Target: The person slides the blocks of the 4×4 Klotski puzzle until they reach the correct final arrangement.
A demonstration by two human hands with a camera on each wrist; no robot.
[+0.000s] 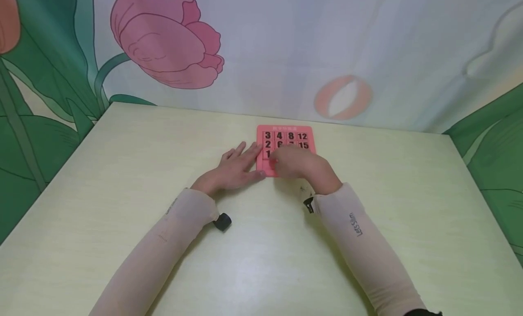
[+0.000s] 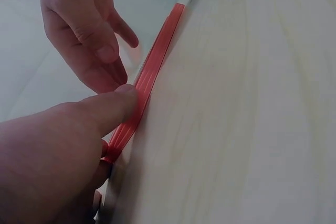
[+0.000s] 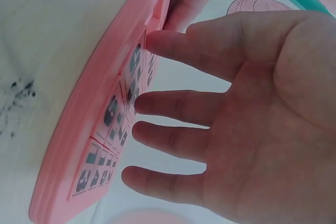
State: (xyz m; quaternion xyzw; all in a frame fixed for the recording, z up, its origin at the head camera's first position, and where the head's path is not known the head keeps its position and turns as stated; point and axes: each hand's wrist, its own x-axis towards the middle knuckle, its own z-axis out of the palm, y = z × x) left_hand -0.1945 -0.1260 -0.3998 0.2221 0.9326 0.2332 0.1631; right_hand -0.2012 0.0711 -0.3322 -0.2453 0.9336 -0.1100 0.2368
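Flowered curtain [image 1: 278, 48] behind table [image 1: 261, 261], left fingers [image 1: 251, 154] apart against number puzzle [image 1: 284, 128], right fingers [image 3: 181, 106] apart before part-hidden tiles [image 1: 290, 136].

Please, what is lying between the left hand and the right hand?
In the head view, the left part of the pink number puzzle lies between the left hand and the right hand, with the tile showing a 1 visible there.

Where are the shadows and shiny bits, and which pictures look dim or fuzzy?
Head view: soft shadows beside both sleeves, a pale sheen on the table; left wrist view: dim, with shadow beside the number puzzle; right wrist view: greyish and dim too, and the black specks look fuzzy.
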